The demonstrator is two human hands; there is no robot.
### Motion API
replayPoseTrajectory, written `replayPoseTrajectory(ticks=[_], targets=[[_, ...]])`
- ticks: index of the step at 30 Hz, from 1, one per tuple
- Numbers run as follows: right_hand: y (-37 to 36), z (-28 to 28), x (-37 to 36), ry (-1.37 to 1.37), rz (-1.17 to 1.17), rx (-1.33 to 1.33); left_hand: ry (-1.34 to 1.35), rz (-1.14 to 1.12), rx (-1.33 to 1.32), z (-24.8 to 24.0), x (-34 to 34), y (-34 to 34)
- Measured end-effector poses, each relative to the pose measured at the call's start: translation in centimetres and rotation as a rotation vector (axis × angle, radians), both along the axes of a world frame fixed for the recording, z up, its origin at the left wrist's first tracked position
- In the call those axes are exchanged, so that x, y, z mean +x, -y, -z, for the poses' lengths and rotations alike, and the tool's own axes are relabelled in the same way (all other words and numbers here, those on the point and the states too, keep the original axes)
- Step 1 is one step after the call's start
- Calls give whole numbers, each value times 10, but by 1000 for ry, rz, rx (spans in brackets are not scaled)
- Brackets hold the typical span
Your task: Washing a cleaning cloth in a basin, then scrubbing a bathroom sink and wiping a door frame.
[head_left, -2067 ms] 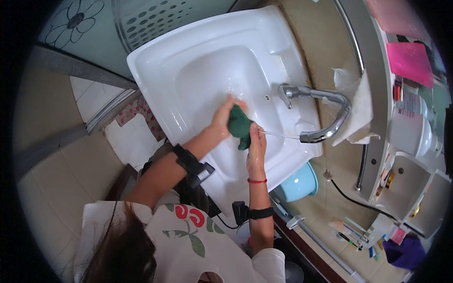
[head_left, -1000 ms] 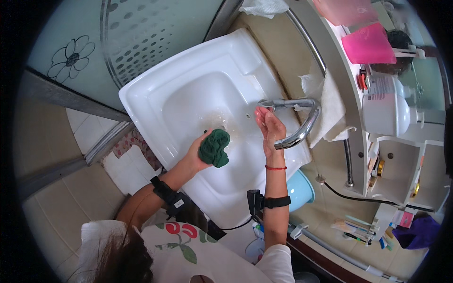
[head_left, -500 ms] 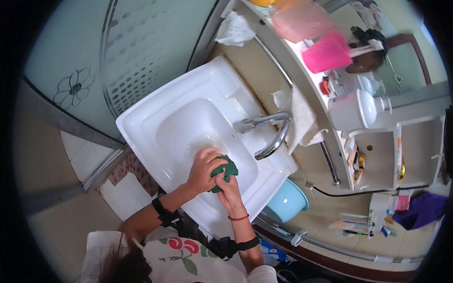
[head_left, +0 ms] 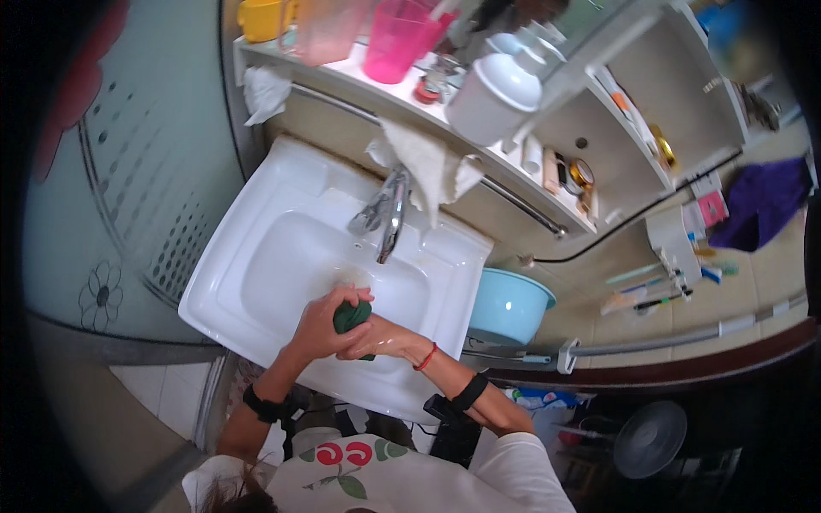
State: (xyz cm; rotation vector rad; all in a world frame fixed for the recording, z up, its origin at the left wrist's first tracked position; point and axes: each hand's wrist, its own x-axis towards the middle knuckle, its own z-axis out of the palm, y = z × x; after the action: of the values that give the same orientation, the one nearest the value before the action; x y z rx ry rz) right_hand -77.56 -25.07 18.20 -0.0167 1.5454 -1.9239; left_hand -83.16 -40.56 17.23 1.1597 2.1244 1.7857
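A crumpled dark green cloth (head_left: 351,316) is squeezed between my two hands, low over the white sink (head_left: 282,265). My left hand (head_left: 321,327) wraps round it from the left with fingers curled. From the right, my right hand (head_left: 376,336) grips its lower part, wet and shiny, with a red cord at the wrist. Part of the cloth hides behind the fingers. Just beyond my hands the chrome faucet (head_left: 393,214) rises from the sink's back ledge; no stream shows from it. Some water lies near the drain.
A light blue basin (head_left: 513,303) stands right of the sink. White cloths hang on a metal rail (head_left: 522,205) below a shelf holding a pink cup (head_left: 395,43), a yellow mug (head_left: 261,19) and a white pump bottle (head_left: 496,94). A frosted glass panel (head_left: 145,171) borders the left side.
The view has turned, so the sink now sits straighter and a fan shows at lower right. Both hands still hold the green cloth, now bunched more tightly and largely covered by fingers.
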Motion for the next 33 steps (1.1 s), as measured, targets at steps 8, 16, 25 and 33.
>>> replayPoseTrajectory(ticks=[8, 16, 25, 33], targets=[[18, 86, 3, -1225, 271, 675, -348, -6, -73, -22, 12, -19], [34, 60, 5, -571, 429, 588, 611, -300, 207, 28, -10, -33], [15, 69, 0, -863, 290, 1058, 1261, -506, 762, 70, -18, -40], [7, 47, 20, -722, 300, 1072, 1279, -435, 813, 53, -11, -45]])
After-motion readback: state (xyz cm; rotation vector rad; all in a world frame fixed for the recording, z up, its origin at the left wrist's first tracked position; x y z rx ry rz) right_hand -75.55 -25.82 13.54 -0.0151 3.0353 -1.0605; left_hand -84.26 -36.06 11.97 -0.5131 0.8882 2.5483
